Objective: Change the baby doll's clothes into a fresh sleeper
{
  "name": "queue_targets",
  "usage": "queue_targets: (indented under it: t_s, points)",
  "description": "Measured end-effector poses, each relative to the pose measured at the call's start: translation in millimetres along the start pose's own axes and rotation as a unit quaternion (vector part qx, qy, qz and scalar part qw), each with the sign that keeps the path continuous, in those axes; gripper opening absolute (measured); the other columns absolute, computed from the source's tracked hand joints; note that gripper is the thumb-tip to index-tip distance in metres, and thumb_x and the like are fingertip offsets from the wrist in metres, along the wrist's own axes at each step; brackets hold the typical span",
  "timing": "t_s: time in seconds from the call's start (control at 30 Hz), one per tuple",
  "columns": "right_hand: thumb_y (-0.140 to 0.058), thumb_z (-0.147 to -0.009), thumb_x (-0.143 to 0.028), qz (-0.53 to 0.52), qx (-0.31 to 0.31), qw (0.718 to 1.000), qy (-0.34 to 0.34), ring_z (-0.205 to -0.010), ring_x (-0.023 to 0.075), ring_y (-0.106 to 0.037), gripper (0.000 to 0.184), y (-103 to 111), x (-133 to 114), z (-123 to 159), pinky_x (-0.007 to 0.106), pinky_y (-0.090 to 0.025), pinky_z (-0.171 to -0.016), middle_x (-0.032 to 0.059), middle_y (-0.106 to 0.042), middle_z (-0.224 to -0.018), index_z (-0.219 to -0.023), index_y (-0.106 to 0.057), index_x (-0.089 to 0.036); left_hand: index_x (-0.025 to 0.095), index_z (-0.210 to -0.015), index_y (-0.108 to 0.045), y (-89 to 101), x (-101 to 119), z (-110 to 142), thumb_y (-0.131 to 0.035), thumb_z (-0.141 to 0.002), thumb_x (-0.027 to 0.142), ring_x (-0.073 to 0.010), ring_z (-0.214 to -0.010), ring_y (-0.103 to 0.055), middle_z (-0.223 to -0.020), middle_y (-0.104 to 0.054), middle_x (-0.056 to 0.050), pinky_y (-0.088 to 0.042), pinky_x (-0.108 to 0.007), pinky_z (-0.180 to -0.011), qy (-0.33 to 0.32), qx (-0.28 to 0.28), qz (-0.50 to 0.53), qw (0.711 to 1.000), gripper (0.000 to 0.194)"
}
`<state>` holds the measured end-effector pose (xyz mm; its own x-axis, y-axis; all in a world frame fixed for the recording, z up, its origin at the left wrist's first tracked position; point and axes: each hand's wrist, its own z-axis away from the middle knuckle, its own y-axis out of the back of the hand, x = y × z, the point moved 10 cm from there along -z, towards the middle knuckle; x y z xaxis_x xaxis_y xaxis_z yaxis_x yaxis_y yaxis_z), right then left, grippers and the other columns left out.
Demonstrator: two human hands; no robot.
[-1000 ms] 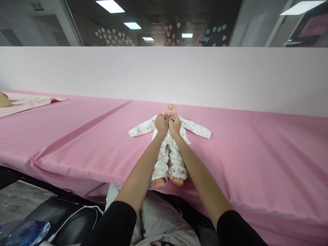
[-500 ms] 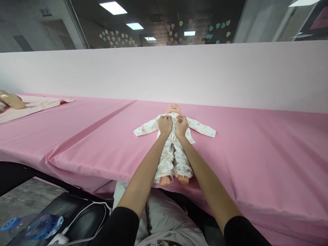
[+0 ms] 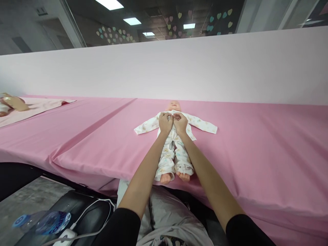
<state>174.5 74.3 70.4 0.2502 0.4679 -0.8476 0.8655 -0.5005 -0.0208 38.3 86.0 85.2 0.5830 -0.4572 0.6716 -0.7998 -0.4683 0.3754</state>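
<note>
A baby doll (image 3: 174, 105) lies on its back on the pink sheet, head toward the wall and bare feet toward me. It wears a white patterned long-sleeved top (image 3: 203, 124) with the sleeves spread out sideways, and matching trousers (image 3: 166, 160). At the chest, my left hand (image 3: 166, 123) pinches one side of the top's front. Close beside it, my right hand (image 3: 180, 123) pinches the other side, fingertips almost meeting those of the left. The bit of cloth or fastener between the fingertips is too small to make out.
Pink sheeting (image 3: 256, 153) covers the long table, with a white wall panel (image 3: 164, 71) behind. A second doll (image 3: 15, 101) lies on a pale cloth (image 3: 43, 106) at far left. Below the table edge, a water bottle (image 3: 52, 222) and a white power adapter (image 3: 67, 235) rest on a black seat.
My hands have come closer together over the doll's chest, the right one moving left until the fingertips nearly touch. The camera view has shifted slightly.
</note>
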Motion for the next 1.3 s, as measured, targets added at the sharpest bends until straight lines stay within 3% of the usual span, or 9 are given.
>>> queue_targets:
  t_s: [0.33, 0.77, 0.97, 1.13, 1.3]
  points:
    - [-0.045, -0.069, -0.010, 0.104, -0.018, 0.990, 0.099, -0.070, 0.0161, -0.054, 0.015, -8, -20, 8, 0.028, -0.043, -0.071, 0.0022, -0.061, -0.076, -0.069, -0.059, -0.018, 0.018, -0.074, -0.064, -0.6, -11, -3, -0.049, -0.075, 0.014, -0.0192, -0.083, -0.055, -0.083, -0.059, -0.005, -0.042, -0.033, -0.085, 0.017, 0.004, 0.039, 0.999, 0.015]
    - [-0.046, -0.073, -0.013, 0.090, 0.012, 0.994, 0.066, -0.065, 0.0148, -0.053, 0.008, -3, -12, 6, 0.027, -0.041, -0.065, -0.0002, -0.057, -0.073, -0.076, -0.050, -0.020, 0.019, -0.074, -0.062, 2.6, -2, 1, -0.049, -0.079, 0.018, -0.0208, -0.085, -0.055, -0.082, -0.060, -0.006, -0.041, -0.035, -0.084, -0.005, 0.005, -0.003, 1.000, 0.014]
    - [-0.050, -0.072, -0.015, 0.051, 0.030, 0.997, 0.044, -0.067, 0.0154, -0.058, 0.007, 4, -10, 8, 0.026, -0.045, -0.065, 0.0007, -0.061, -0.073, -0.078, -0.052, -0.019, 0.019, -0.090, -0.067, 7.6, 10, 10, -0.049, -0.081, 0.016, -0.0190, -0.082, -0.056, -0.081, -0.062, -0.005, -0.042, -0.031, -0.083, -0.051, 0.000, -0.006, 0.999, 0.020]
    - [-0.044, -0.071, -0.011, 0.075, 0.017, 0.995, 0.060, -0.073, 0.0172, -0.062, 0.018, 1, -11, 8, 0.029, -0.047, -0.072, 0.0011, -0.065, -0.076, -0.083, -0.055, -0.020, 0.021, -0.102, -0.069, 6.6, 13, 15, -0.047, -0.080, 0.013, -0.0194, -0.089, -0.055, -0.088, -0.061, -0.006, -0.042, -0.032, -0.086, -0.064, -0.031, -0.011, 0.997, 0.031]
    - [-0.047, -0.072, -0.015, 0.077, -0.004, 0.995, 0.061, -0.077, 0.0171, -0.063, 0.016, 1, -12, 12, 0.031, -0.048, -0.078, 0.0020, -0.067, -0.082, -0.083, -0.057, -0.020, 0.022, -0.108, -0.066, 5.2, 12, 18, -0.045, -0.080, 0.011, -0.0205, -0.092, -0.056, -0.096, -0.067, -0.005, -0.042, -0.034, -0.087, -0.074, -0.058, 0.018, 0.995, 0.036]
